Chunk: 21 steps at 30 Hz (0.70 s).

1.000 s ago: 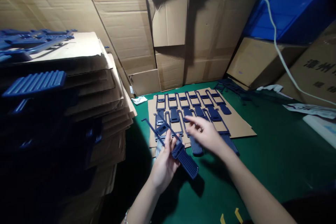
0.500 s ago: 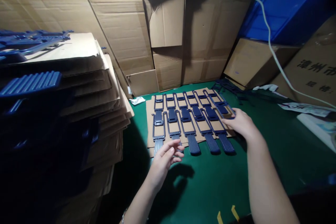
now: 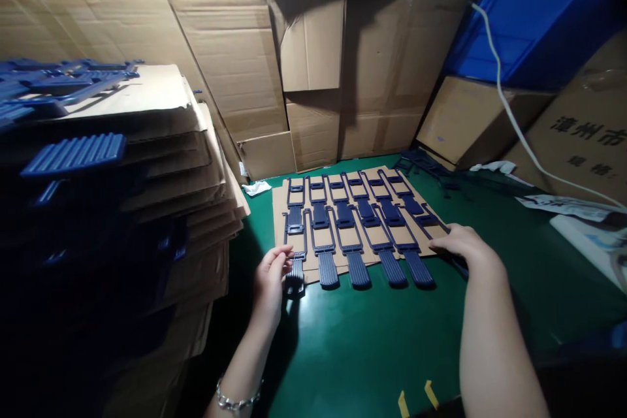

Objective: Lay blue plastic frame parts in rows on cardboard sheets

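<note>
Dark blue plastic frames, each with a ribbed paddle-like end, lie in two rows on a flat cardboard sheet (image 3: 313,269). My right hand (image 3: 463,245) is closed on the edge of one such frame (image 3: 427,219) at the right end of the near row; its lower part is hidden behind the hand. My left hand (image 3: 271,274) is at the left end of that row. Its bent fingers pinch the side of the leftmost near frame (image 3: 295,274), by the ribbed end. Between the hands several frames of the near row, such as one middle frame (image 3: 359,268), lie side by side.
On the left rises a tall stack of cardboard sheets (image 3: 191,144) with more blue frames (image 3: 73,153) between and on top. Cardboard panels (image 3: 313,124) stand behind the green table (image 3: 353,339). Yellow strips (image 3: 431,394) lie at the front. A white cable (image 3: 499,78) hangs right.
My left hand has moved left and come onto the leftmost near frame. My right hand has brought its frame down and slightly right, from over the far row to the near row's end.
</note>
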### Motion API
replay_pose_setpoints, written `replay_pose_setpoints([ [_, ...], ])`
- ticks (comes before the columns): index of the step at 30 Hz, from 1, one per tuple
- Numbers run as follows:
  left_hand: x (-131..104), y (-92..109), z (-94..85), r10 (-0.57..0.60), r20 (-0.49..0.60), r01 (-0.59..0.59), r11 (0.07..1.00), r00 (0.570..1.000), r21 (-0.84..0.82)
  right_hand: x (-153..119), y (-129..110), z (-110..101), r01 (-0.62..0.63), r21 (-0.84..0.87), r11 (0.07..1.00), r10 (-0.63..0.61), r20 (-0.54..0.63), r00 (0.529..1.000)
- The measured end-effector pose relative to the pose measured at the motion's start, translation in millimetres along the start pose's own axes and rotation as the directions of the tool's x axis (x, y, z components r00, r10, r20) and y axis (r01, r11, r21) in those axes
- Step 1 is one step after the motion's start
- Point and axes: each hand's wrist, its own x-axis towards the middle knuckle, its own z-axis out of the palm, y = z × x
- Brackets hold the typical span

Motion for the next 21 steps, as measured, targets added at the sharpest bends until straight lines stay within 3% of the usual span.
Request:
replay_pose_setpoints([
  [5,8,-2,-3.4,0.048,0.019,-0.051,0.976,0.999,0.212,-4,-11,3,-0.044,-0.061,0.997,0.042,-0.022,0.999],
  [9,14,-4,-7.8,0.151,0.015,-0.148,0.934,0.988,0.325,-15,-30,9,0.061,-0.059,0.996,-0.069,-0.14,0.988],
  [13,22,-4,-14.7,0.071,-0.019,-0.062,0.952,0.997,0.3,-34,-66,25,0.373,-0.036,0.927,-0.375,-0.096,0.922],
  [17,31,-3,-17.2,0.004,-0.078,0.018,0.96,0.997,0.278,-44,-86,35,0.432,0.023,0.902,-0.432,0.097,0.897],
  [19,36,-3,-15.0,-0.045,-0.083,0.066,0.959,0.996,0.274,-37,-80,28,0.42,0.067,0.905,-0.424,0.061,0.904],
  [21,41,-2,-11.4,-0.103,-0.075,0.12,0.954,0.992,0.276,-20,-65,16,0.403,0.121,0.907,-0.394,-0.089,0.915],
])
